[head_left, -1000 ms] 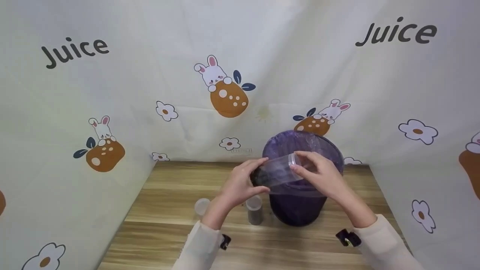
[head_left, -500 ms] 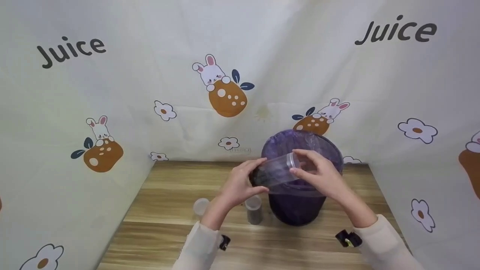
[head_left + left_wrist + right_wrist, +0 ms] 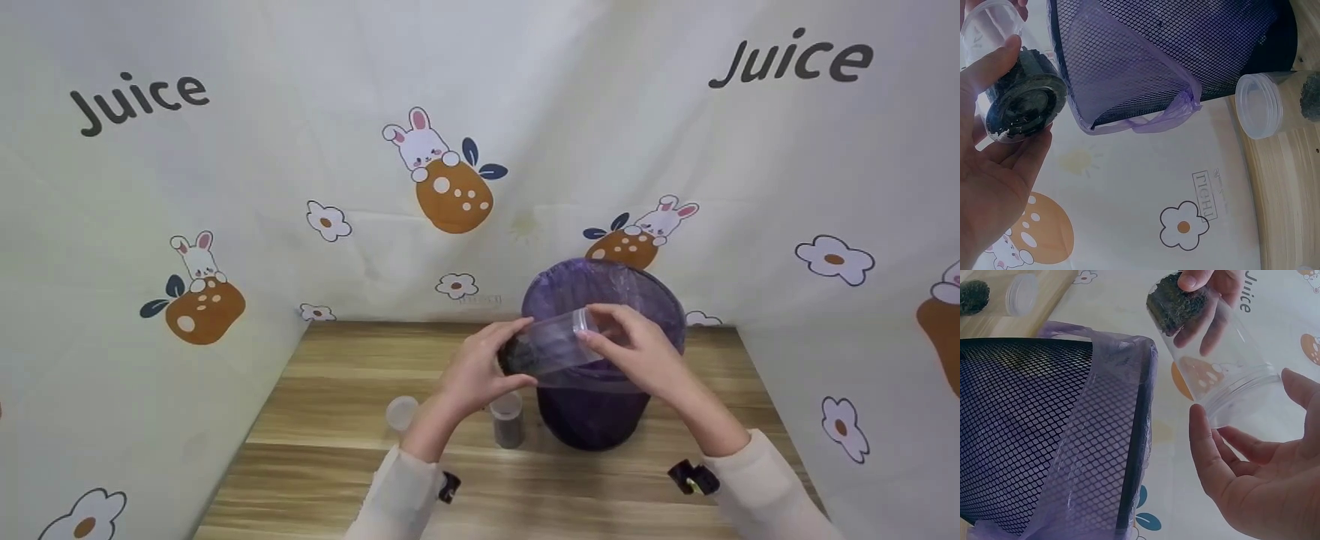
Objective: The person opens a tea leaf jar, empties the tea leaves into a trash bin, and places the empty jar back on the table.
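Note:
A clear plastic jar [image 3: 553,346] is held tilted in the air, overlapping the front of the bin in the head view. My left hand [image 3: 472,371] grips its base end, thumb below and fingers above. Dark, crinkly dried pieces [image 3: 1176,304] are packed at that end. My right hand [image 3: 649,352] pinches the ridged rim end [image 3: 1241,391] between thumb and fingertips. In the right wrist view the rim end points down toward my right palm. A second jar [image 3: 509,431], capped and with dark contents, stands on the table below my left hand.
A dark mesh bin [image 3: 596,420] with a purple bag liner [image 3: 1168,115] stands behind and right of the second jar. A round whitish lid [image 3: 403,413] lies left of my left wrist. Printed cloth [image 3: 360,135] surrounds the wooden table [image 3: 337,367] at the back and sides.

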